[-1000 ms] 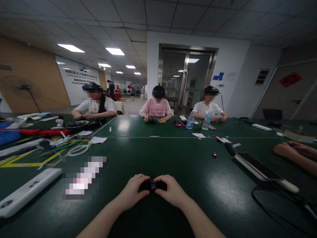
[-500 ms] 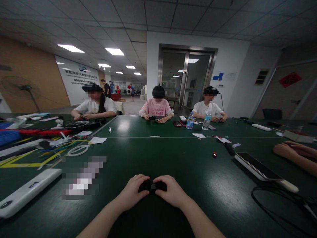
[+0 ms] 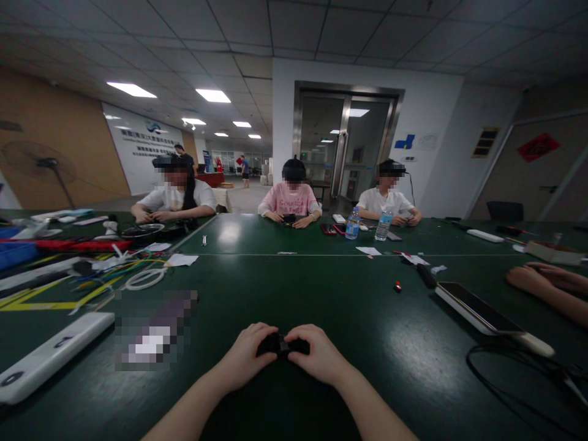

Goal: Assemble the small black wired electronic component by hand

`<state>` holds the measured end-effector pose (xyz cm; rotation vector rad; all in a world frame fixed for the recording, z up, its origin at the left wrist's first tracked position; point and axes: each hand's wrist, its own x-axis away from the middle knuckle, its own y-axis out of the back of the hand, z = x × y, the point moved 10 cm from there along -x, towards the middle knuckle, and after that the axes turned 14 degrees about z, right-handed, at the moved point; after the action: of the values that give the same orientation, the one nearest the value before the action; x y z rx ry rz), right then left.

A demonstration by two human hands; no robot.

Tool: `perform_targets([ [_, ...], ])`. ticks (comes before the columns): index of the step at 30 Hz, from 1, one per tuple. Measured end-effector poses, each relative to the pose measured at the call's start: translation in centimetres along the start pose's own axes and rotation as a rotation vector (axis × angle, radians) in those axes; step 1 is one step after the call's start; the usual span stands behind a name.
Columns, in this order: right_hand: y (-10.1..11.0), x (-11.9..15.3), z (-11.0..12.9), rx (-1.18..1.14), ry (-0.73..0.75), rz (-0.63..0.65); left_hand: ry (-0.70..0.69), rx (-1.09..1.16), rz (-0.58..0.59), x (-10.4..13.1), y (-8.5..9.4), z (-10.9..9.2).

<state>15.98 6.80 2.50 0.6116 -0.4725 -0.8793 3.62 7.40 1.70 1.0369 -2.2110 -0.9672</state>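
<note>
Both my hands grip one small black object [image 3: 283, 347] at the near middle of the green table [image 3: 294, 288]. Its kind is not clear; a slightly shiny square part shows between my thumbs. My left hand [image 3: 248, 355] is closed on its left end, the thumb on the near side and the fingers on the far side. On the other end, my right hand [image 3: 319, 354] is closed in much the same way. Most of both ends is hidden behind my fingers.
Left lie a white power strip-like bar [image 3: 59, 355], a blurred-out flat item [image 3: 158, 331] and a coiled white cable [image 3: 146, 279]. To the right are a phone on a white bar [image 3: 480, 309], black cables [image 3: 496, 392] and a co-worker's hands [image 3: 542, 283]. Across sit several people behind water bottles [image 3: 353, 224].
My hands and the black object stay in place. In the background, a standing person has shifted slightly left.
</note>
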Motion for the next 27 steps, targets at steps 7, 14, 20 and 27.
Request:
perform_targets([
  [7, 0.0, -0.1, 0.2, 0.014, 0.019, -0.010, -0.006, -0.004, -0.011, -0.2, -0.2, 0.4],
  [14, -0.1, -0.2, -0.1, 0.014, 0.005, -0.009, -0.014, -0.003, -0.023, -0.1, 0.1, 0.1],
  [20, -0.2, -0.3, -0.5, -0.002, 0.007, -0.006, -0.019, 0.000, -0.018, -0.1, -0.2, 0.2],
  [27, -0.4, -0.5, -1.4, -0.044, -0.018, -0.011, 0.035, 0.047, -0.085, 1.7, 2.9, 0.8],
])
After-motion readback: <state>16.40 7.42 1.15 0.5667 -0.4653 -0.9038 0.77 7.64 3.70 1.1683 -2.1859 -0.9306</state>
